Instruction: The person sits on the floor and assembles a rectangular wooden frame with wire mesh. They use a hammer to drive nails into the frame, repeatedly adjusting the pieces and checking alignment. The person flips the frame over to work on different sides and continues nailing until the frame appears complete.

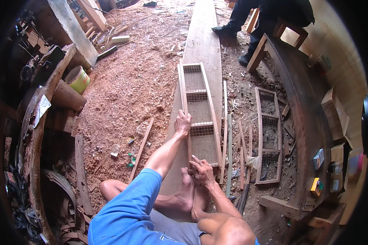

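A long wooden frame (211, 110) with cross bars and wire mesh lies lengthwise on a wide plank (202, 36) in front of me. Along its left side runs a narrow wooden strip (182, 87). My left hand (183, 122) is closed round this strip, about halfway down the frame. My right hand (202, 172) is at the near left corner of the frame, beside my bare feet (185, 194). Its fingers are bent together near the strip's lower end; whatever they pinch is too small to make out.
A second meshed frame (259, 134) lies to the right, with loose wooden strips (229, 151) between. A dark bench (298, 110) holding small boxes (319, 158) stands at the right. Another person's legs (249, 28) are at the far right. Shavings cover the floor (126, 90); a green tin (77, 79) sits left.
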Action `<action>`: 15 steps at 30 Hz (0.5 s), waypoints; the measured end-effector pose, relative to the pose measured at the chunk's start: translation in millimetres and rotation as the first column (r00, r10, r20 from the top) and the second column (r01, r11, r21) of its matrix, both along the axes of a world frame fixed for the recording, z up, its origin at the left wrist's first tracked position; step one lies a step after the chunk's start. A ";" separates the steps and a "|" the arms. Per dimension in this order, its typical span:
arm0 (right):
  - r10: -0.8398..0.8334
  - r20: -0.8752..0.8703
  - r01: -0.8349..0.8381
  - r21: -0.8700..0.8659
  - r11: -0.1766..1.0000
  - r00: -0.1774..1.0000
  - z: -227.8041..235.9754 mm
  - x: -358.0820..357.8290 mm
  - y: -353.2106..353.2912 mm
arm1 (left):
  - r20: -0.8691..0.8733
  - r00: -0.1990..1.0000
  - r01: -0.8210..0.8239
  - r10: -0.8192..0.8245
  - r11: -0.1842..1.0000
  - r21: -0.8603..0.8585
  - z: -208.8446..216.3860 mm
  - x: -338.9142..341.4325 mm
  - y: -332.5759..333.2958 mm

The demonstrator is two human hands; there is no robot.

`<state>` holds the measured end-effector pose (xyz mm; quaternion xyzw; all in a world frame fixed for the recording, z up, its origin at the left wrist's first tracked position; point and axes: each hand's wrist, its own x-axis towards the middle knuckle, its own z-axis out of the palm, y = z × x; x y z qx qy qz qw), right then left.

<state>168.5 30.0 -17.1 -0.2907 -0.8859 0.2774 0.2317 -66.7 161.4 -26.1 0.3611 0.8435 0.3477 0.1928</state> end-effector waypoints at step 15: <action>-0.034 -0.064 0.042 0.137 0.990 0.997 -9.3 -3.1 -0.6 | -0.067 0.998 0.003 -0.008 0.998 -0.067 -9.7 2.2 0.6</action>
